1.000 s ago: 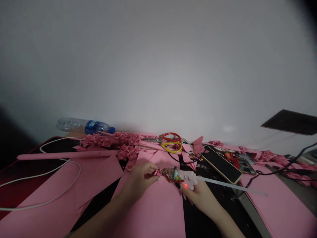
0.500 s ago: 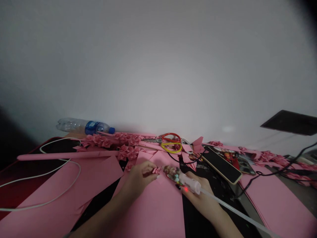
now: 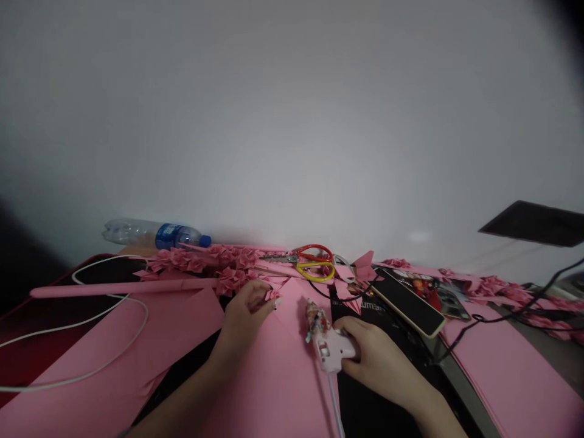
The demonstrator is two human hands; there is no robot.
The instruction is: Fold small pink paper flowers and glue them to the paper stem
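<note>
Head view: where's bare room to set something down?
Bare: the central pink paper sheet, between left forearm and pale pink glue gun; the right-hand pink paper stack, nearer than the black cable. Crowded: along the wall, with pink paper flowers, red-and-yellow-handled scissors and clear plastic bottle.

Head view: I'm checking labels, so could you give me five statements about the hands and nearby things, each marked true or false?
1. The right hand holds the glue gun. True.
2. The left hand is empty. False: it pinches a pink piece.
3. The scissors have one red and one yellow loop. True.
4. The bottle stands upright. False: it lies on its side.
5. The glue gun touches the pink piece. False: they are apart.
</note>
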